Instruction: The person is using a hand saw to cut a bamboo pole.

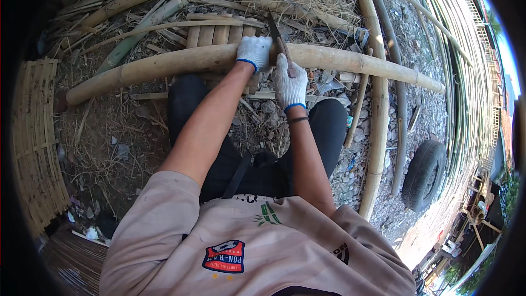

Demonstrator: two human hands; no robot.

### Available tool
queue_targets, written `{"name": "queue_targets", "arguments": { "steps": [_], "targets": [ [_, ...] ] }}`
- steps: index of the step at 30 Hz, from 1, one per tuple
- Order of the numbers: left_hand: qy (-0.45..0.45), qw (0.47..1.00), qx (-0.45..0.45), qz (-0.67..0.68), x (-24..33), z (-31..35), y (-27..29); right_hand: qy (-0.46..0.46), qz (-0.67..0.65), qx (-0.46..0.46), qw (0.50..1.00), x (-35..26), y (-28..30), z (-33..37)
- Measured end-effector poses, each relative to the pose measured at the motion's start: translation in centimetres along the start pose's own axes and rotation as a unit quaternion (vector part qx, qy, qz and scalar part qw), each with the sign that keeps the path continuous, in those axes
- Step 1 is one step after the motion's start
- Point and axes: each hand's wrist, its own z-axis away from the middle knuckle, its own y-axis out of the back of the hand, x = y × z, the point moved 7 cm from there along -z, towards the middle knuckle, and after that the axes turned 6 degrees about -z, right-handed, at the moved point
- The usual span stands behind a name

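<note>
The right hand (291, 87), palm hidden, clamps the saw (284, 48); the left hand (254, 52) rests on the pole (164, 67), fingertips hidden. Whether it grips, I cannot tell.

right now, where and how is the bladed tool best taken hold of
Probably by its brown handle, from the person's near right side, where the right hand holds it: the dark blade points away past the bamboo pole, and the left hand lies to its left.
</note>
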Motion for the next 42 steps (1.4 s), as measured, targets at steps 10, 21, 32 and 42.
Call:
{"name": "queue_targets", "arguments": {
  "steps": [10, 21, 32, 42],
  "targets": [
    [0.032, 0.999, -0.027, 0.001, -2.9, 2.0, 1.0, -0.159, -0.153, -0.037, 0.975, -1.5, 3.7, 13.4],
    [0.030, 0.999, -0.016, -0.001, -3.1, 2.7, 0.9, -0.229, -0.133, -0.050, 0.963, -1.7, 6.6, 18.6],
    [0.020, 1.000, -0.019, -0.002, -2.7, 3.3, 0.3, -0.187, -0.111, -0.049, 0.975, -0.8, 5.6, 17.7],
    [-0.010, 1.000, 0.020, -0.011, -0.1, 2.0, 0.3, -0.002, 0.003, -0.037, 0.999, 1.3, 0.2, 4.8]
  ]
}}
